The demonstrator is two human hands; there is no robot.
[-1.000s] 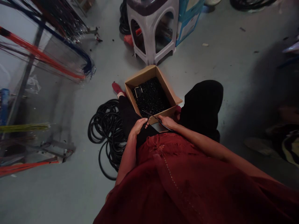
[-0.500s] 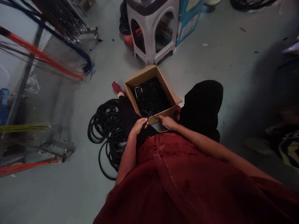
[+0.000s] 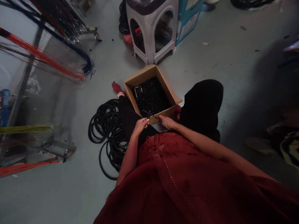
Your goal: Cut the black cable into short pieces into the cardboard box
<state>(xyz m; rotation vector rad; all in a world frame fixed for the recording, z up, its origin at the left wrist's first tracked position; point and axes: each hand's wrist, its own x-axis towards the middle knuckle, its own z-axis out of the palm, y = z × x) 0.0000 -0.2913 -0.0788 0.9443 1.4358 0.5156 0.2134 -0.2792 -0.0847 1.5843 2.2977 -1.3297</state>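
My left hand [image 3: 141,125] is closed in a pinch over the near edge of a cardboard box [image 3: 165,83]. A short dark end of black tube shows at its fingertips; the rest is hidden. Closed around the handles of a pair of scissors [image 3: 163,124] is my right hand [image 3: 167,122]. The blades point left over the box, close to my left fingertips. Many short black pieces [image 3: 155,96] fill the box between my legs. On top of them lies a small dark rectangular thing [image 3: 138,90] with a pale edge.
Loops of black tubing [image 3: 109,124] lie on the floor beside my left leg. A grey plastic stool [image 3: 150,34] stands just beyond the box, with blue boxes [image 3: 188,26] behind it. Racks with hanging orange wires [image 3: 46,60] and blue wires [image 3: 86,63] are at left.
My left hand has shifted very slightly, and less of the black tube shows at its fingers. My right hand and the scissors stay almost in the same place.
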